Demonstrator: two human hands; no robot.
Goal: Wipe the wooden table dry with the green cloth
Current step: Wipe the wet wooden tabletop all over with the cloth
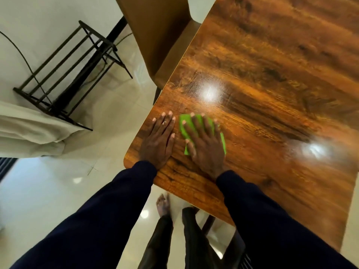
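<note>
1. Across the right of the view runs the glossy dark-brown wooden table (272,74), a flat top with rounded corners and bold streaked grain. Two bright lamp reflections sit on it, each ringed by a hazy, smeared sheen that I judge to be leftover moisture. Wiping well probably means long overlapping strokes along the grain, from the near corner out towards those patches.
2. Tucked against the far edge is a tan, smooth-backed upholstered chair (155,35). Strokes that end short of the table edge would avoid pushing water onto it.
3. On the pale, shiny tiled floor beyond stands a black metal rack of thin bars (68,74), well apart from the work.
4. The right hand (204,144), in a dark navy sleeve, lies flat with its fingers spread and straight, pressing the cloth onto the table near the left corner. It pinches nothing. Even palm pressure should keep the whole cloth in contact.
5. The left hand (158,138) rests flat on bare wood just beside the cloth, fingers straight and together, holding nothing. It seems to serve as a brace.
6. The bright green, soft-looking folded cloth (186,117) shows only at its edges around the right hand. Turning it to a dry face once it is damp would help.
7. A thin pale ring (164,122) is on a left finger.
</note>
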